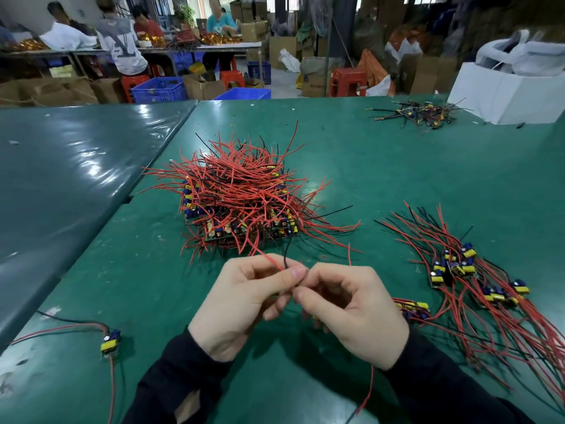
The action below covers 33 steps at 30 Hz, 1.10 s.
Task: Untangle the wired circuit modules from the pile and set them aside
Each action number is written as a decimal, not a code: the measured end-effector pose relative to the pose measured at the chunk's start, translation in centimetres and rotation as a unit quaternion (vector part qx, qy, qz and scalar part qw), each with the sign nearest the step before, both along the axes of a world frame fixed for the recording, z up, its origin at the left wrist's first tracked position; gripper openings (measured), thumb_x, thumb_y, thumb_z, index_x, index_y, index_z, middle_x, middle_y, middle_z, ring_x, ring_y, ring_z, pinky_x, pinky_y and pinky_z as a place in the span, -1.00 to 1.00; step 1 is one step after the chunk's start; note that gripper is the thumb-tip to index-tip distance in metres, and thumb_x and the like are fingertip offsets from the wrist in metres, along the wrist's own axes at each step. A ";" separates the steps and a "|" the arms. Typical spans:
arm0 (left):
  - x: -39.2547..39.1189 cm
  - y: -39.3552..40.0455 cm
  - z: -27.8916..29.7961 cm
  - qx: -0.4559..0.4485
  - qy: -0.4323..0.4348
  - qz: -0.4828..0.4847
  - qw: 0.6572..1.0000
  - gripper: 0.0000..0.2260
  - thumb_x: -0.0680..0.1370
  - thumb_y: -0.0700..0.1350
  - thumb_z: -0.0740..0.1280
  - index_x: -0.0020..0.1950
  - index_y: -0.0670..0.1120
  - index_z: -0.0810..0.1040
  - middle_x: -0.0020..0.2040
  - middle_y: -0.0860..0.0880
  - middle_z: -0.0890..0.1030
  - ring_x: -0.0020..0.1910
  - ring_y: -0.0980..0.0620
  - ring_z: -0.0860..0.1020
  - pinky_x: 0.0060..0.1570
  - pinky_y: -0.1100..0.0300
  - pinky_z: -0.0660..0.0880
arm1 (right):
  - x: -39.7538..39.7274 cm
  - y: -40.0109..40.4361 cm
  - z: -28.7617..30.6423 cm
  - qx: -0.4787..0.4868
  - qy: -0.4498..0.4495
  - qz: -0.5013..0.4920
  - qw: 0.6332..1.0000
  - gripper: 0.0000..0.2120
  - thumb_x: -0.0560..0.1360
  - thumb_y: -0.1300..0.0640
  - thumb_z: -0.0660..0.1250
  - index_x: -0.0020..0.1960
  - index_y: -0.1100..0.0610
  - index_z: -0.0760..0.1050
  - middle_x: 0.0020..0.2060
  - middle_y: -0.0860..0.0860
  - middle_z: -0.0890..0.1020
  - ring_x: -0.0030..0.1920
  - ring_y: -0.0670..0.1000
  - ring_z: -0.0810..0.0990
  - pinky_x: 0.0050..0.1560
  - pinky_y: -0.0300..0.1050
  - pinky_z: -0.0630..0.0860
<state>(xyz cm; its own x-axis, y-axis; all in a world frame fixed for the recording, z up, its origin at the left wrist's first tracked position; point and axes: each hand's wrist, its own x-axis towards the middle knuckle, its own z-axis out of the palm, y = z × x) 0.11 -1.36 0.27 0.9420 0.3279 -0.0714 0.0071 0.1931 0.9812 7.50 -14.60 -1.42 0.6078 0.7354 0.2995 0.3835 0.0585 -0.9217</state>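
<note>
A tangled pile of circuit modules with red and black wires sits mid-table on the green mat. My left hand and my right hand meet just in front of it, fingertips together. Both pinch a red wire and a black wire that lead up into the pile. A red wire hangs below my right hand; what it joins is hidden. A set-aside group of modules with long wires lies to the right. One more module peeks out beside my right hand.
A single module with wires lies at the near left. A small bundle of modules and a white box stand at the far right. A darker mat covers the left. People sit at a distant table.
</note>
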 end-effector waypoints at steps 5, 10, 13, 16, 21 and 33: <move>-0.4 1.3 0.5 0.015 -0.005 0.071 0.997 -0.90 0.28 -0.16 0.41 -0.32 -0.18 0.64 -0.50 -0.09 0.50 -0.62 0.11 0.39 -0.66 0.39 0.23 | -0.1 0.1 -0.1 -0.027 -0.036 -0.022 0.999 -0.84 0.40 0.16 0.35 -0.36 0.10 0.51 -0.50 0.11 0.54 -0.53 -0.11 0.41 -0.47 -0.23 0.36; -0.8 2.5 1.2 -0.038 -0.027 0.110 0.993 -0.89 0.31 -0.16 0.38 -0.31 -0.15 0.70 -0.48 -0.04 0.54 -0.57 0.15 0.45 -0.59 0.41 0.33 | 0.1 0.0 -0.3 -0.021 0.007 -0.009 1.000 -0.84 0.40 0.17 0.35 -0.36 0.12 0.49 -0.52 0.02 0.55 -0.54 -0.11 0.46 -0.46 -0.30 0.37; -0.8 2.2 1.3 -0.041 -0.043 0.098 0.993 -0.87 0.33 -0.17 0.37 -0.27 -0.17 0.71 -0.46 -0.05 0.56 -0.55 0.15 0.48 -0.56 0.41 0.39 | -0.2 0.0 -0.2 -0.010 0.022 0.005 1.000 -0.84 0.41 0.18 0.35 -0.35 0.11 0.50 -0.52 0.00 0.56 -0.54 -0.11 0.47 -0.46 -0.32 0.38; -0.8 2.2 1.4 -0.022 -0.049 0.102 0.993 -0.85 0.34 -0.16 0.37 -0.21 -0.16 0.71 -0.45 -0.05 0.57 -0.54 0.13 0.49 -0.55 0.39 0.40 | -0.1 -0.1 0.2 0.004 0.049 0.025 0.998 -0.84 0.41 0.19 0.35 -0.34 0.06 0.51 -0.52 0.00 0.56 -0.54 -0.09 0.47 -0.48 -0.29 0.39; -0.9 2.0 1.4 0.018 -0.077 0.140 0.987 -0.86 0.37 -0.17 0.37 -0.23 -0.19 0.70 -0.34 -0.10 0.63 -0.46 0.08 0.55 -0.50 0.33 0.46 | -0.4 -0.3 0.7 0.000 0.060 0.064 0.996 -0.83 0.42 0.19 0.36 -0.34 0.04 0.50 -0.51 0.00 0.56 -0.54 -0.11 0.46 -0.47 -0.32 0.39; -0.6 1.7 1.6 -0.030 -0.085 0.181 0.979 -0.84 0.37 -0.15 0.36 -0.27 -0.22 0.68 -0.42 -0.09 0.58 -0.56 0.14 0.41 -0.64 0.41 0.27 | -0.4 -0.7 1.4 -0.017 0.062 0.147 0.987 -0.79 0.43 0.26 0.34 -0.31 0.03 0.48 -0.51 -0.05 0.53 -0.53 -0.16 0.45 -0.45 -0.35 0.39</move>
